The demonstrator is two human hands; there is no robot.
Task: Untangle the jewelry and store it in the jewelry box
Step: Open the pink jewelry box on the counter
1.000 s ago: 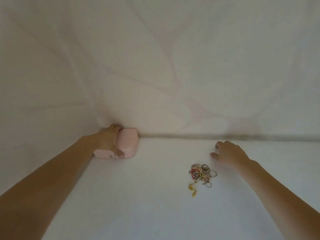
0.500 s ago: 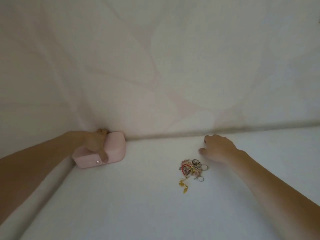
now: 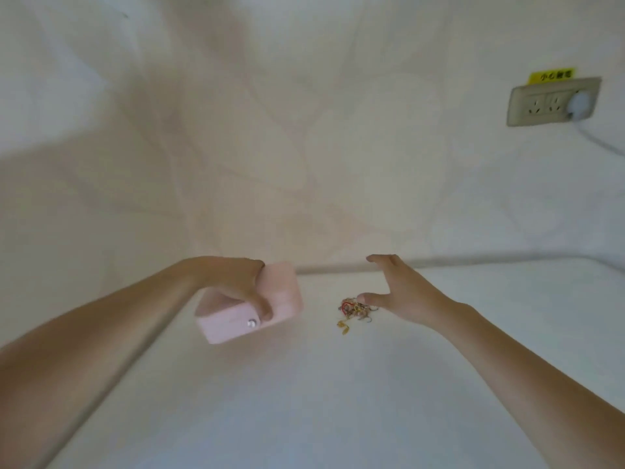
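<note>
A closed pink jewelry box (image 3: 280,296) with a silver snap on its front is lifted off the white surface, tilted, and my left hand (image 3: 241,282) grips it from above, thumb on the front face. A small tangle of jewelry (image 3: 353,309), with gold, red and dark pieces, lies on the surface to the box's right. My right hand (image 3: 400,292) hovers just right of the tangle, fingers spread and straight, thumb tip close over the pile; contact cannot be told.
The white surface (image 3: 304,401) meets a pale wall along a seam behind the hands. A wall socket (image 3: 551,103) with a white plug and cable sits at the upper right, under a yellow label (image 3: 553,76).
My left hand has lifted the pink box out of the corner and brought it toward the middle. My right hand has opened wide beside the tangle. The view has shifted, revealing the socket.
</note>
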